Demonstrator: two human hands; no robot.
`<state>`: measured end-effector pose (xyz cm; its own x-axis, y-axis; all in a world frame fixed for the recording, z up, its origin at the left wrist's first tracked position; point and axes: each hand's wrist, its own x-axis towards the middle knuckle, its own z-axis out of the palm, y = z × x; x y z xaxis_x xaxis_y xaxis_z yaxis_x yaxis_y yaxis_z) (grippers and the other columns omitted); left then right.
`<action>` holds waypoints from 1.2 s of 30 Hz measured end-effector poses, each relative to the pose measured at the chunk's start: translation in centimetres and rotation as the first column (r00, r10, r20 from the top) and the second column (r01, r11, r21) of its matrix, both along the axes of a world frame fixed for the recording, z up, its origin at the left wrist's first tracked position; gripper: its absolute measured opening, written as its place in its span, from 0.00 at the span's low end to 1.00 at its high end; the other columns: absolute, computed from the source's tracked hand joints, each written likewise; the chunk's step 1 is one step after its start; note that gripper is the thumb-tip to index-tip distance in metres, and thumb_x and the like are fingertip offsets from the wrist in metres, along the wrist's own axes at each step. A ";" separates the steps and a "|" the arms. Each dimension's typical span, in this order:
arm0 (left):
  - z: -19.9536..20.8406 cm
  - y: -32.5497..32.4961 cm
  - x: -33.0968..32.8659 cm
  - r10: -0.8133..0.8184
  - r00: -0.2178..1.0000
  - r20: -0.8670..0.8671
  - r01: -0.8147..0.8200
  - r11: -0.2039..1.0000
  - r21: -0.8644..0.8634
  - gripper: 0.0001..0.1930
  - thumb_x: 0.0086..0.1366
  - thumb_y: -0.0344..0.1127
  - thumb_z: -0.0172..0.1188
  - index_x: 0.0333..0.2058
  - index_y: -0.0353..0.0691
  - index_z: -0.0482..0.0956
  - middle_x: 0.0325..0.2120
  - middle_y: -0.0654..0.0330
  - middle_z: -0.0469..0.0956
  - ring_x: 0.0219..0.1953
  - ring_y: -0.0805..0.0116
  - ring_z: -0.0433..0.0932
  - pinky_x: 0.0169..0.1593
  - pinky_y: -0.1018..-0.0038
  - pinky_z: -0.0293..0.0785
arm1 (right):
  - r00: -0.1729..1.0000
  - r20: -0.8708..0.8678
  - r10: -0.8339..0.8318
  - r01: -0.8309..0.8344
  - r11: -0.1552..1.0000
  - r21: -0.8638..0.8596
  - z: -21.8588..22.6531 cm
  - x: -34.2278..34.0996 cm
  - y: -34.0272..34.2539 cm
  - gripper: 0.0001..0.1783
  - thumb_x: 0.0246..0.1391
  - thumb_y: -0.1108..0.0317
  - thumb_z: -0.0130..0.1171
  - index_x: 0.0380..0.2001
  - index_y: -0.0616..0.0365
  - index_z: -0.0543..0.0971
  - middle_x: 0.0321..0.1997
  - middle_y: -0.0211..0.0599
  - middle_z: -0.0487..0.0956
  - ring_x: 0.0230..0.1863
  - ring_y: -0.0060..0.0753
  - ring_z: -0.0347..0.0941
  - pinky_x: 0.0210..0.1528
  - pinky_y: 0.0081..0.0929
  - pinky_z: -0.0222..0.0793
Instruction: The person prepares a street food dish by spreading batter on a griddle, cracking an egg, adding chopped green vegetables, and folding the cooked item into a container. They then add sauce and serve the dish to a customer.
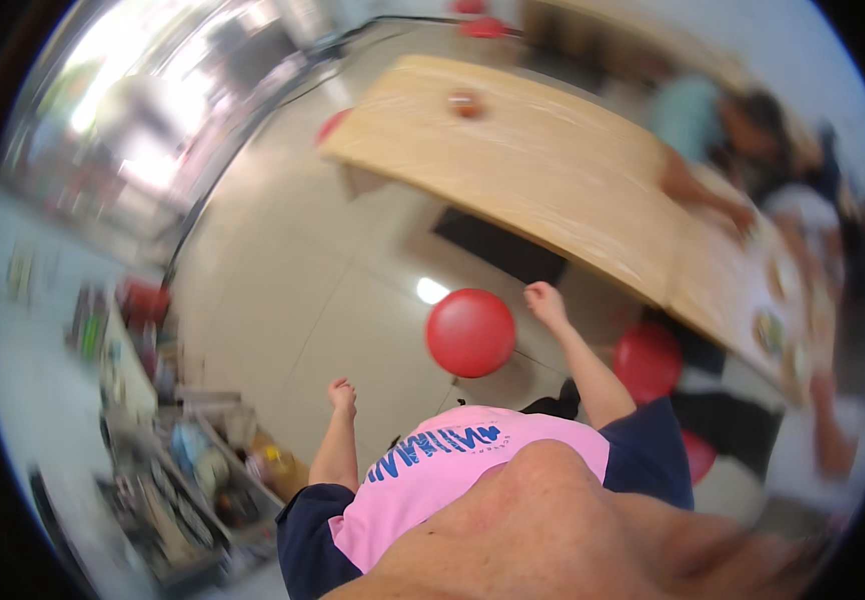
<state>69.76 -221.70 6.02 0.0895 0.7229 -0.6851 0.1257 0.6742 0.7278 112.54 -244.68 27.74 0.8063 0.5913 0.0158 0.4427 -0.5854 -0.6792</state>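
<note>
My left hand (342, 396) hangs in front of me above the tiled floor (282, 290), its fingers loosely curled, with nothing visible in them. Farther forward, my right hand (546, 304) is closed in a similar loose curl, and I make out no object in it. A round red stool (470, 333) stands between the two hands, nearer to the right one. Neither hand touches it. Beyond the right hand runs a long light-wood table (512, 165) with a shiny cover.
A small reddish-brown container (465, 103) is on the table's far part. More red stools (648, 362) stand by the near side. At right, people (697, 120) sit at the table around plates of food (768, 332). Cluttered shelves (217, 470) line the left wall.
</note>
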 end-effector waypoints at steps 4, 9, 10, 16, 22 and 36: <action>2.2 4.8 -22.9 0.225 0.970 0.094 -0.223 0.974 -0.033 0.14 0.53 0.18 0.40 0.37 0.39 0.67 0.22 0.56 0.71 0.17 0.72 0.68 0.20 0.77 0.67 | 0.932 -0.337 0.132 -0.140 0.990 0.002 -1.3 -15.5 20.7 0.08 0.53 0.68 0.50 0.34 0.59 0.74 0.24 0.32 0.75 0.21 0.22 0.70 0.24 0.21 0.67; -0.3 -7.1 -40.6 0.632 0.775 -0.001 -0.559 0.685 -0.467 0.02 0.58 0.32 0.44 0.27 0.47 0.65 0.11 0.69 0.54 0.12 0.75 0.50 0.19 0.76 0.56 | 0.443 -0.575 0.688 -0.851 0.525 -0.028 1.3 -31.8 37.7 0.13 0.53 0.65 0.52 0.40 0.59 0.73 0.28 0.34 0.76 0.25 0.24 0.72 0.28 0.23 0.68; -1.3 -4.6 -44.3 0.676 0.727 -0.123 -0.625 0.576 -0.528 0.04 0.59 0.35 0.44 0.25 0.47 0.64 0.11 0.68 0.53 0.12 0.75 0.50 0.19 0.76 0.56 | 0.316 -0.533 0.785 -0.927 0.376 0.003 0.4 -35.6 44.5 0.14 0.53 0.65 0.52 0.41 0.59 0.73 0.29 0.35 0.76 0.25 0.24 0.72 0.28 0.23 0.68; -0.9 -19.9 -27.3 0.740 0.563 -0.368 -0.742 0.256 -0.620 0.06 0.58 0.35 0.45 0.22 0.46 0.66 0.10 0.66 0.56 0.12 0.73 0.54 0.19 0.74 0.58 | 0.479 -0.583 0.657 -0.842 0.531 -0.094 -6.9 -22.4 51.8 0.16 0.52 0.63 0.52 0.42 0.61 0.73 0.33 0.37 0.77 0.29 0.27 0.74 0.31 0.23 0.69; -4.9 5.3 -26.1 0.856 0.473 -0.210 -0.796 0.313 -0.518 0.08 0.57 0.35 0.46 0.20 0.45 0.68 0.10 0.64 0.60 0.13 0.71 0.58 0.19 0.72 0.60 | 0.095 -0.534 0.840 -0.990 0.137 0.039 -10.7 -43.8 82.3 0.15 0.54 0.64 0.51 0.43 0.61 0.72 0.31 0.33 0.76 0.29 0.23 0.73 0.29 0.21 0.69; -15.0 62.3 -35.0 0.619 0.725 -0.301 -0.678 0.569 -0.466 0.13 0.56 0.35 0.48 0.14 0.43 0.72 0.10 0.58 0.68 0.14 0.66 0.67 0.20 0.67 0.64 | 0.371 -0.509 0.776 -0.890 0.454 0.043 -25.0 -42.8 128.2 0.13 0.55 0.65 0.50 0.42 0.58 0.70 0.27 0.33 0.74 0.23 0.24 0.70 0.23 0.22 0.66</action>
